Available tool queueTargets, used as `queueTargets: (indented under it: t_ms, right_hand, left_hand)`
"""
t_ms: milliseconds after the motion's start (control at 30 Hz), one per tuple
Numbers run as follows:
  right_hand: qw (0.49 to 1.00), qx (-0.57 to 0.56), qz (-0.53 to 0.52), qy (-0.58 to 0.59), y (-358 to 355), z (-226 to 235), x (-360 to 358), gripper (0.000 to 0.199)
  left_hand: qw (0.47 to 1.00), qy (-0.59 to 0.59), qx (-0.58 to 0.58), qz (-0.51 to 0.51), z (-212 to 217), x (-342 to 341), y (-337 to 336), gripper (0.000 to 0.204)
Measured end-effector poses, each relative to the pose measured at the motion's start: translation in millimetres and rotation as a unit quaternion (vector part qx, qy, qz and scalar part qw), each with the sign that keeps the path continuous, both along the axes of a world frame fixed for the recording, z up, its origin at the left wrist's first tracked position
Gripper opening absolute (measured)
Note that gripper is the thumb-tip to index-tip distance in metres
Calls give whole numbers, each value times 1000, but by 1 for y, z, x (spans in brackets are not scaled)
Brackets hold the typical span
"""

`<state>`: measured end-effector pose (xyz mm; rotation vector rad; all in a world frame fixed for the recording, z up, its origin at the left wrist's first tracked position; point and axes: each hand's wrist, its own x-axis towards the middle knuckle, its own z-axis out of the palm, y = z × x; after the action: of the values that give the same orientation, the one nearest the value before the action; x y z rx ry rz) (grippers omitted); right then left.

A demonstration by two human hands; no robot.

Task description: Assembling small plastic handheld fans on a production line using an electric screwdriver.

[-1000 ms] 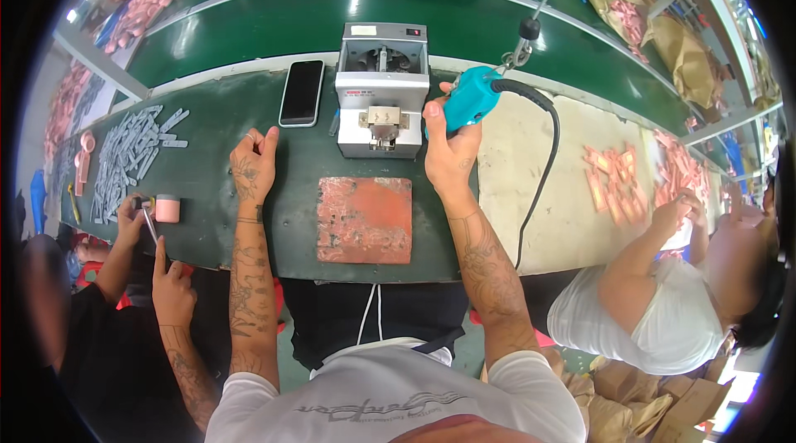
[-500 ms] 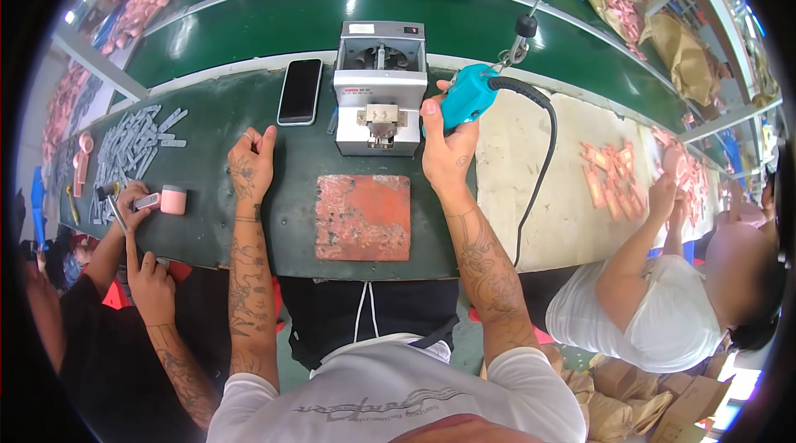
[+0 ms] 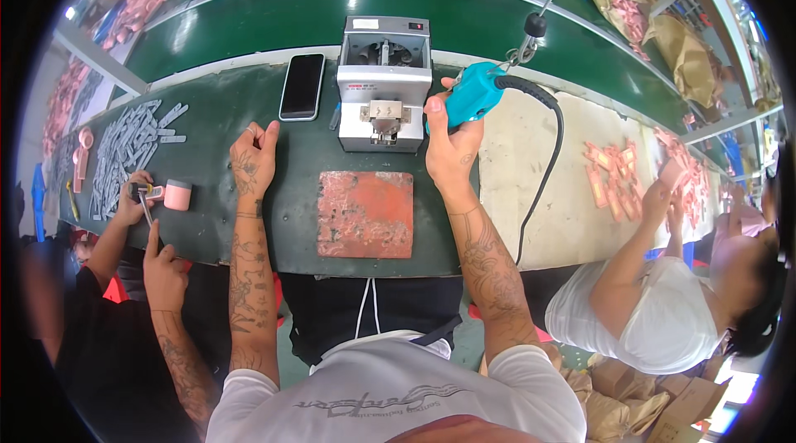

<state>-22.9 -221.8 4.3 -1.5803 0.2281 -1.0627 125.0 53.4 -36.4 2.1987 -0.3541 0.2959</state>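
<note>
My right hand point(image 3: 453, 145) is wrapped round a teal electric screwdriver point(image 3: 474, 95), which hangs from a wire and has a black cord. Its tip is hidden. Just left of it stands a grey metal screw feeder point(image 3: 384, 87) with an open top. My left hand point(image 3: 253, 159) rests on the dark green mat with fingers curled and thumb near the index finger; whatever may be in them is hidden. Between my forearms lies a worn red square plate point(image 3: 366, 215). A black-screened phone point(image 3: 303, 87) lies beyond my left hand.
Grey strip-shaped parts point(image 3: 133, 153) are heaped at the left, where a co-worker's hands point(image 3: 137, 203) work a tool on a pink piece point(image 3: 177, 194). Pink parts point(image 3: 613, 178) lie on the pale sheet point(image 3: 522, 161) at the right, near another person point(image 3: 643, 310). Behind runs a green conveyor point(image 3: 274, 24).
My hands keep nearly the same places and grips; the view has shifted slightly. The left co-worker's hands have moved right, bringing the tool onto the pink piece.
</note>
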Motion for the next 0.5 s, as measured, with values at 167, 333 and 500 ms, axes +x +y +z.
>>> queueTargets:
  t_ms: [167, 333, 500]
  right_hand:
    - [1000, 12, 1, -2, 0, 1, 0, 32]
    - [1000, -8, -4, 12, -2, -1, 0, 43]
    - [1000, -1, 2, 13, -6, -4, 1, 44]
  left_hand:
    - [1000, 4, 4, 3, 3, -1, -3, 50]
    - [1000, 12, 22, 4, 0, 2, 2, 48]
    - [999, 15, 32, 6, 1, 2, 0, 49]
